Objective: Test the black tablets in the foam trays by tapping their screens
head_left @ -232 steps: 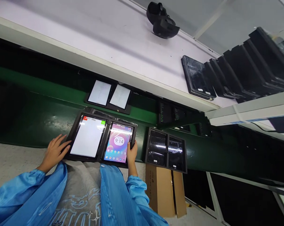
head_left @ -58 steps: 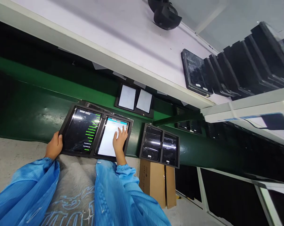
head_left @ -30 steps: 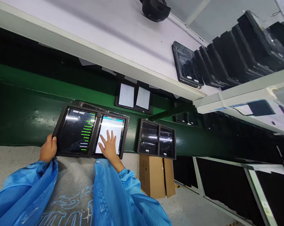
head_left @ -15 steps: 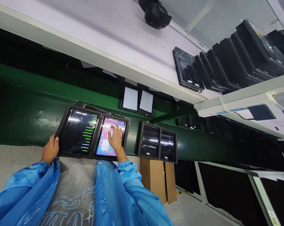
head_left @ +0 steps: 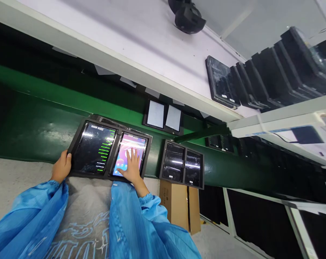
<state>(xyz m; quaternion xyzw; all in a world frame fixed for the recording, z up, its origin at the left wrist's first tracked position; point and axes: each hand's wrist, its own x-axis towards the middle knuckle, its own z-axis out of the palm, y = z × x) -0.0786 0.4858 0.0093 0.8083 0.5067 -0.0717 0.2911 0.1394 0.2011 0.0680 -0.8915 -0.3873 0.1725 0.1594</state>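
Observation:
A black tray tilts against the near edge of the green bench, with two tablets side by side in it. My left hand grips the tray's left edge, thumb on top; the other fingers are partly hidden. Green and white text lines run down the dark screen of the left tablet. Pink and blue with app icons, the right tablet is lit. Over its screen lies my right hand, fingers spread and thumb out toward the lower icons; whether the fingertips touch the glass I cannot tell.
Another black tray with two dark tablets lies to the right, overhanging the green bench. Behind are two white-lit tablets. A white shelf above carries a row of black trays. Below stands a cardboard box.
My right hand has shifted down the right tablet's screen and its fingers have spread wider. The icons on that screen have changed. My left hand keeps its grip on the tray.

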